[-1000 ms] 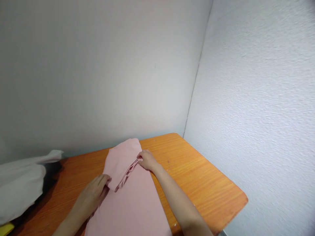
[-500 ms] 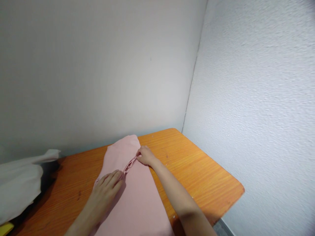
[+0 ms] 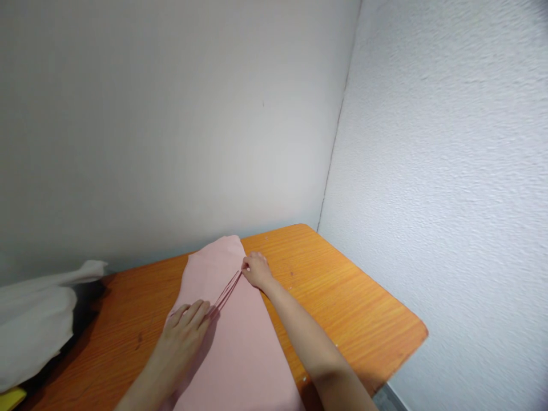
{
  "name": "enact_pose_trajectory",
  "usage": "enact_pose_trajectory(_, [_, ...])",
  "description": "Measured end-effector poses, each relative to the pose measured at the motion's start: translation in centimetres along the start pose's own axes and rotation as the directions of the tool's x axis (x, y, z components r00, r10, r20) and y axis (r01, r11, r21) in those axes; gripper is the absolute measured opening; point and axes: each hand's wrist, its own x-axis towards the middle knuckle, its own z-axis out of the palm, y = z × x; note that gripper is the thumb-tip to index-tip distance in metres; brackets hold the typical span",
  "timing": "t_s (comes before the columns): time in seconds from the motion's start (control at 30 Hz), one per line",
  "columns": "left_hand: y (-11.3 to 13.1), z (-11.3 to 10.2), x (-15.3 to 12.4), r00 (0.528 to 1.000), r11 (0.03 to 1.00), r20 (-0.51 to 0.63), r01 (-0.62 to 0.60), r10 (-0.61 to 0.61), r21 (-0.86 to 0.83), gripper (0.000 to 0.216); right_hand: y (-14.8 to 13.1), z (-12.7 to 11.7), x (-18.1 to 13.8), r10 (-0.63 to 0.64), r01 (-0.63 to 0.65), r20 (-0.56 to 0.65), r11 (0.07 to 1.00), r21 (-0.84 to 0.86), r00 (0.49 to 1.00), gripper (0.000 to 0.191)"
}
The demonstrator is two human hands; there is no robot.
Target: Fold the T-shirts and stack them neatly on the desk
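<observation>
Pink cloth lies lengthwise on the wooden counter, passing under both grips and running on beyond them toward the wall, and back toward the wearer. Right grip pinched shut on the far end of a layered edge, near the cloth's right side. Left grip laid over the near end, fingers bent down onto the fabric; thumb hidden, so cannot tell whether it pinches or only presses. Edge runs slantwise between the grips, nearly straight, layers slightly fanned just left of the right grip. Judgement: the step is straightening this edge — best done with light, even tension, all layers caught at each end, the upper panel lying flat. Too hard a pull could skew the cloth beneath. Well left of the left grip — a heaped white cloth.
</observation>
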Motion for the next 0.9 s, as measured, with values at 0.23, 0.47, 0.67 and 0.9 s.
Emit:
enact_pose_trajectory(0.23, [1.1, -1.2, 0.2, 0.997, 1.0, 0.075, 0.023, -0.022, -0.003, 0.049, -0.1, 0.4, -0.1, -0.002, 0.002, 0.002, 1.0, -0.021, 1.0, 0.012])
enact_pose_trajectory(0.47, [1.4, -1.7, 0.2, 0.997, 0.999, 0.057, 0.051, -0.05, -0.012, 0.054, -0.1, 0.4, -0.1, -0.046, 0.046, 0.003, 0.999, 0.007, 0.999, 0.009])
enact_pose_trajectory(0.67, [2.4, -2.6, 0.5, 0.99, 0.99, 0.097, 0.115, -0.106, -0.085, 0.033, 0.0, 0.6, 0.0, -0.036, 0.036, -0.001, 0.999, 0.026, 0.999, 0.011])
enact_pose_trajectory(0.9, [1.3, -2.9, 0.4, 0.965, 0.939, 0.165, 0.241, -0.205, -0.243, 0.027, -0.6, 0.6, -0.1, -0.061, 0.062, -0.005, 0.997, 0.048, 0.998, 0.018])
